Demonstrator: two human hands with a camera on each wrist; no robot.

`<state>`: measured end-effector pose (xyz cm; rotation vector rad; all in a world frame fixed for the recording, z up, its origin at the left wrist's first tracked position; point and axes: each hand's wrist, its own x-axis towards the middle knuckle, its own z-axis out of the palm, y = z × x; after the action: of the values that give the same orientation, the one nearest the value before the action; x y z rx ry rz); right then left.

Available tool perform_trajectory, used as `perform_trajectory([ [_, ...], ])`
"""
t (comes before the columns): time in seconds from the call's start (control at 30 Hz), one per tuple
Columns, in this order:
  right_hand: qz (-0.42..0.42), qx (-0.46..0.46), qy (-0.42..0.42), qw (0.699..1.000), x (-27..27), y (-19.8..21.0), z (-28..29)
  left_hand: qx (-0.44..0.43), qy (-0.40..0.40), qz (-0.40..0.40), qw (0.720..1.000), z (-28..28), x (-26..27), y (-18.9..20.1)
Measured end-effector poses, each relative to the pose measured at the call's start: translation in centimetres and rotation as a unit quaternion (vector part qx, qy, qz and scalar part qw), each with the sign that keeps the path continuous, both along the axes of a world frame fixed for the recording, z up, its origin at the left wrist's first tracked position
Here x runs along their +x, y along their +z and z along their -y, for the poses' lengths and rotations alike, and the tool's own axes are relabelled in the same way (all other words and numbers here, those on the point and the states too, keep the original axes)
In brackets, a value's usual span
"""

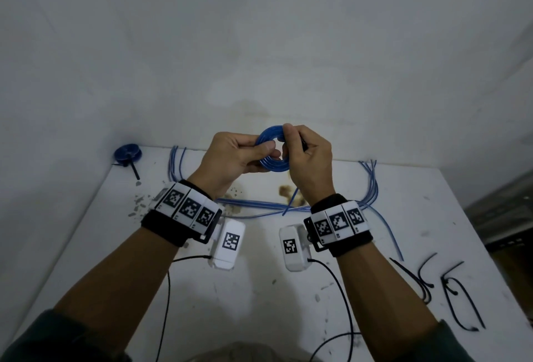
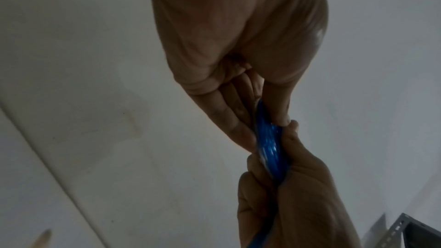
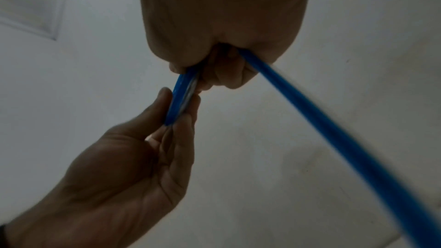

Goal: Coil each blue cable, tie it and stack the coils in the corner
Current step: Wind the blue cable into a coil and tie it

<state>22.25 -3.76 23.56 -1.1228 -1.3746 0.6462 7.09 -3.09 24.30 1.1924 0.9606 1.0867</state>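
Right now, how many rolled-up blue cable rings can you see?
2. One blue coil is held up over the table between the left hand and the right hand. One tied coil sits in the far left corner. The other blue cables lie loose.

A white tabletop (image 1: pixel 288 289), scuffed with dark marks and brown stains toward twelve o'clock, fits into a corner of pale plaster walls (image 1: pixel 259 30). A yellowish stain (image 1: pixel 253 110) marks the wall just above the tabletop's far edge. At three o'clock stands grey metal shelving (image 1: pixel 501 211). The light is dim.
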Motion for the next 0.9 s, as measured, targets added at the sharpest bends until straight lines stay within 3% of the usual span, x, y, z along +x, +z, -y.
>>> perform_trajectory([
  [0.13,-0.012,-0.004,-0.020,1.000,-0.2,-0.1,-0.1,-0.006,0.022,0.019,1.000,0.2,0.6,-0.1],
  [0.27,-0.121,-0.067,0.000,0.990,-0.7,-0.4,0.2,-0.001,0.027,0.045,0.999,0.4,0.9,-0.4],
  [0.37,-0.184,-0.052,-0.024,0.981,-1.7,-0.3,0.5,-0.010,0.026,0.082,0.996,0.9,1.6,-0.7],
  [0.43,-0.162,-0.022,-0.045,0.986,-1.5,-0.4,0.4,-0.020,-0.002,0.074,0.997,1.1,1.5,-0.7],
  [0.53,-0.058,-0.003,-0.011,0.998,-0.3,-0.4,0.0,-0.008,-0.041,-0.010,0.999,0.7,0.5,-0.2],
  [0.7,0.065,-0.006,0.058,0.996,0.7,0.9,-0.5,0.078,-0.022,-0.106,0.991,-0.2,-0.4,1.3],
  [0.8,0.023,-0.017,0.090,0.995,0.9,1.5,-0.4,0.112,0.008,-0.112,0.987,-0.4,-0.1,1.3],
  [0.9,-0.071,-0.059,0.050,0.994,0.5,1.6,0.3,0.107,0.058,-0.067,0.990,-0.3,0.5,0.9],
])
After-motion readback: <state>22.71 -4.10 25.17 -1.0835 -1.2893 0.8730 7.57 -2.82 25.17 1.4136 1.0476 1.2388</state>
